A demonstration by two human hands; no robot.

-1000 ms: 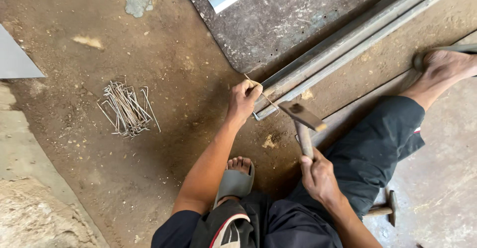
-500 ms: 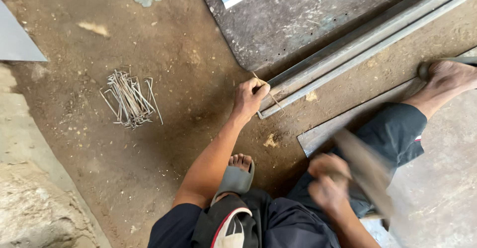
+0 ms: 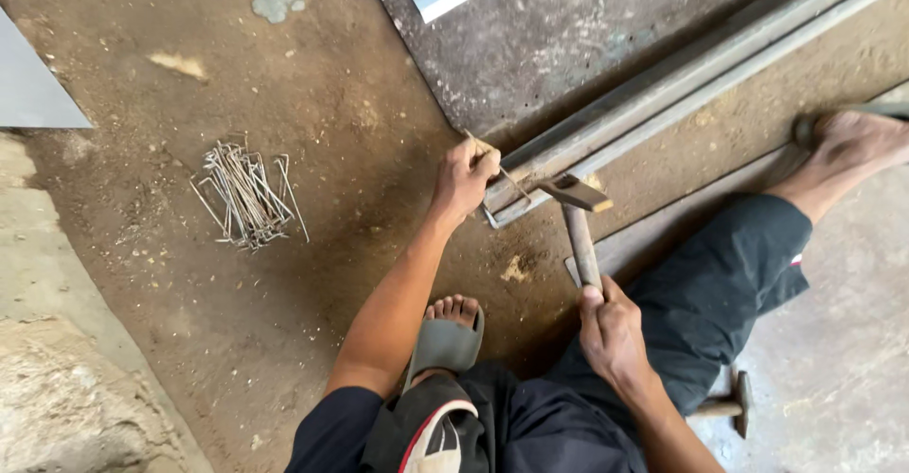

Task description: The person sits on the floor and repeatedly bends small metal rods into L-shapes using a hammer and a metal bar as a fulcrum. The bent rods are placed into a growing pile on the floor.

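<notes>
Right hand (image 3: 614, 333) grips hammer (image 3: 575, 210), now swung down onto rail (image 3: 663, 104).

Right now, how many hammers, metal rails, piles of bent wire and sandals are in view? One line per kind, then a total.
Hammers: 2, one in the right hand striking at the rail end, a spare hammer on the floor.
Metal rails: 2, side by side.
Bent wire piles: 1.
Sandals: 1 clearly seen.
Total: 6.

Single head cam, worn by seated person, looks steeply down at dirt floor (image 3: 312, 274). Close range: own arms, knees fill lower frame. No 2nd view; no overlap.
</notes>
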